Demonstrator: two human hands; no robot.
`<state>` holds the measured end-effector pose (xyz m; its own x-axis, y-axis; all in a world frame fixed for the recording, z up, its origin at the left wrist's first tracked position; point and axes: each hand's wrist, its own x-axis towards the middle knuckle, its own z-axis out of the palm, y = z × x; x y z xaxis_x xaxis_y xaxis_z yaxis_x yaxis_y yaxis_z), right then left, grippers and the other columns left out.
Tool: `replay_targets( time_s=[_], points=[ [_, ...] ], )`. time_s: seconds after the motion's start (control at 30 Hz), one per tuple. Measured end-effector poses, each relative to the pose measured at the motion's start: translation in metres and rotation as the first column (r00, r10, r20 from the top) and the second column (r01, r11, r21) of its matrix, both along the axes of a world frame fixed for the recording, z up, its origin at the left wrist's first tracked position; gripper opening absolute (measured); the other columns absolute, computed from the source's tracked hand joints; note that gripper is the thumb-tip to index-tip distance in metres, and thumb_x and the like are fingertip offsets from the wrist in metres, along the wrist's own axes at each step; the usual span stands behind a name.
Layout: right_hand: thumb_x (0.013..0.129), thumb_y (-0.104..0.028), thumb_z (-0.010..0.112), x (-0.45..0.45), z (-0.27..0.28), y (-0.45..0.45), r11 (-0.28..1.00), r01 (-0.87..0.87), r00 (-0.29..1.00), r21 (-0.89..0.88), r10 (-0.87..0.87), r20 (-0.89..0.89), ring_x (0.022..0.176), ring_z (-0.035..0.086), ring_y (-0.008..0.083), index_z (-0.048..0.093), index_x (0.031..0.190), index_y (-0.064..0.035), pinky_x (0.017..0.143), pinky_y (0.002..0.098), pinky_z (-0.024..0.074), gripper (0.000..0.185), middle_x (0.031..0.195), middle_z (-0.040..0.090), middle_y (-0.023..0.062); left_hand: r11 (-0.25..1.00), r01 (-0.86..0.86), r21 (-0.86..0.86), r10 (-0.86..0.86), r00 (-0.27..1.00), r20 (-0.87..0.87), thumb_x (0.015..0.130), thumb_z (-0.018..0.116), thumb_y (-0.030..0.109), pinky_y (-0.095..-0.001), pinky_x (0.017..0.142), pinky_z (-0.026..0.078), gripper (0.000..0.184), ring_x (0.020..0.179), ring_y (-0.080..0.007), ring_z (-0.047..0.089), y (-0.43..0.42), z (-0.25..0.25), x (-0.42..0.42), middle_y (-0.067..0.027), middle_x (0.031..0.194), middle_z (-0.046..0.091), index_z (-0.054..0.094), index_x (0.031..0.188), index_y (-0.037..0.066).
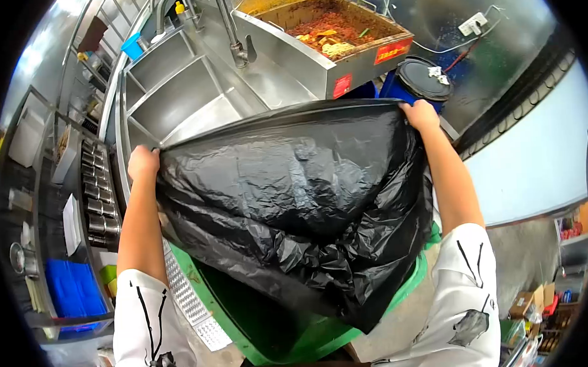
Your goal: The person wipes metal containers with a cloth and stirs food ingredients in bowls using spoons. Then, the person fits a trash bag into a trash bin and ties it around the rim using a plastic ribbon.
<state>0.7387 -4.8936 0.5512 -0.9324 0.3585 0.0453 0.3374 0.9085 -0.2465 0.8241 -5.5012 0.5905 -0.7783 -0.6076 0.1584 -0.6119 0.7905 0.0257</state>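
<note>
A large black garbage bag (294,183) is stretched wide between my two hands, its top edge pulled taut. At the bag's left corner, my left hand (143,162) is closed on the plastic. My right hand (422,115) grips the opposite corner, a little higher up. Below the bag stands a green trash bin (248,343), its mouth open towards me. The bag hangs over the far part of the bin and hides much of its rim.
A steel sink (175,126) with a faucet (237,53) lies beyond the bag. Right of it stands a metal tray (367,55) of reddish food scraps, with a blue lidded barrel (426,78) beside it. Shelves with metal containers (100,203) and a blue bin (75,288) line the left.
</note>
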Motion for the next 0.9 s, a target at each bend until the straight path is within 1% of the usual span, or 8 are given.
replay_targets(
  time_s=[0.23, 0.33, 0.37, 0.4, 0.43, 0.57, 0.7, 0.9],
  points=[
    [0.07, -0.05, 0.066, -0.035, -0.06, -0.048, 0.978, -0.201, 0.935, -0.06, 0.21, 0.286, 0.099, 0.059, 0.0317, 0.063, 0.102, -0.0016, 0.084, 0.0383, 0.0472, 0.058, 0.107, 0.061, 0.0194, 0.987, -0.158, -0.005, 0.153, 0.952, 0.265, 0.074, 0.063, 0.028, -0.0419, 0.081, 0.048, 0.037, 0.098, -0.0359, 0.059, -0.055, -0.069, 0.056, -0.0228, 0.103, 0.061, 0.061, 0.099, 0.0],
    [0.073, -0.047, 0.064, -0.056, -0.134, -0.017, 0.943, -0.321, 0.849, -0.085, 0.326, 0.416, 0.099, 0.058, 0.0329, 0.064, 0.097, -0.0003, 0.082, 0.0399, 0.0471, 0.053, 0.105, 0.06, 0.0228, 0.954, -0.115, 0.277, 0.0, 0.923, 0.384, 0.073, 0.069, 0.034, -0.0382, 0.077, 0.049, 0.046, 0.096, -0.0322, 0.06, -0.14, -0.143, 0.101, -0.021, 0.101, 0.063, 0.061, 0.103, 0.0],
    [0.076, -0.04, 0.063, -0.052, -0.154, 0.001, 0.914, -0.23, 0.818, -0.333, 0.367, 0.442, 0.091, 0.059, 0.0309, 0.063, 0.092, -0.0013, 0.078, 0.0394, 0.0476, 0.042, 0.097, 0.061, 0.0193, 0.924, -0.045, 0.38, -0.121, 0.908, 0.402, 0.076, 0.067, 0.03, -0.0385, 0.075, 0.049, 0.042, 0.094, -0.031, 0.061, -0.15, -0.148, 0.117, -0.0194, 0.1, 0.064, 0.061, 0.104, 0.0],
    [0.079, -0.033, 0.061, -0.043, -0.17, 0.016, 0.825, -0.109, 0.789, -0.554, 0.411, 0.457, 0.084, 0.06, 0.0289, 0.063, 0.087, -0.0024, 0.073, 0.039, 0.048, 0.032, 0.088, 0.062, 0.0158, 0.386, -0.313, 0.868, 0.387, 0.909, 0.155, 0.082, 0.061, 0.021, -0.0392, 0.075, 0.05, 0.032, 0.09, -0.0259, 0.062, -0.091, -0.102, 0.133, -0.0137, 0.101, 0.064, 0.06, 0.109, 0.003],
    [0.082, -0.026, 0.06, -0.031, -0.177, 0.023, 0.684, 0.033, 0.762, -0.729, 0.455, 0.461, 0.076, 0.06, 0.0268, 0.062, 0.082, -0.0035, 0.068, 0.0386, 0.0485, 0.023, 0.08, 0.062, 0.0123, 0.384, -0.321, 0.866, 0.395, 0.905, 0.16, 0.082, 0.061, 0.021, -0.0392, 0.075, 0.05, 0.032, 0.09, -0.0259, 0.062, -0.069, -0.081, 0.143, -0.0137, 0.101, 0.064, 0.06, 0.109, 0.003],
    [0.082, -0.016, 0.06, 0.048, -0.115, 0.032, 0.225, 0.223, 0.883, -0.949, 0.366, 0.295, 0.078, 0.057, 0.0134, 0.059, 0.096, -0.0053, 0.063, 0.0273, 0.0464, 0.018, 0.086, 0.061, 0.0042, -0.261, -0.08, 0.962, 0.233, 0.962, 0.143, 0.084, 0.056, 0.008, -0.0353, 0.081, 0.051, 0.033, 0.091, -0.0211, 0.061, -0.057, -0.054, 0.189, -0.0074, 0.103, 0.063, 0.052, 0.116, 0.0],
    [0.084, -0.028, 0.061, 0.071, -0.104, 0.044, 0.31, 0.19, 0.913, -0.931, 0.293, 0.284, 0.079, 0.058, 0.0131, 0.055, 0.105, -0.007, 0.065, 0.0281, 0.047, 0.03, 0.09, 0.061, 0.0011, -0.287, -0.004, 0.958, 0.217, 0.974, 0.07, 0.082, 0.057, 0.005, -0.0371, 0.084, 0.05, 0.03, 0.093, -0.0206, 0.061, -0.055, -0.086, 0.235, -0.008, 0.102, 0.062, 0.054, 0.112, 0.001],
    [0.085, -0.032, 0.061, 0.099, -0.07, 0.032, 0.135, 0.218, 0.941, -0.967, 0.234, 0.245, 0.072, 0.059, 0.0136, 0.059, 0.09, -0.0122, 0.058, 0.0268, 0.0461, 0.021, 0.084, 0.062, -0.0009, -0.211, 0.122, 0.97, 0.272, 0.96, -0.061, 0.082, 0.061, 0.008, -0.0261, 0.077, 0.047, 0.018, 0.082, -0.0141, 0.06, -0.041, -0.107, 0.23, -0.0032, 0.091, 0.063, 0.059, 0.099, 0.003]
  ],
)
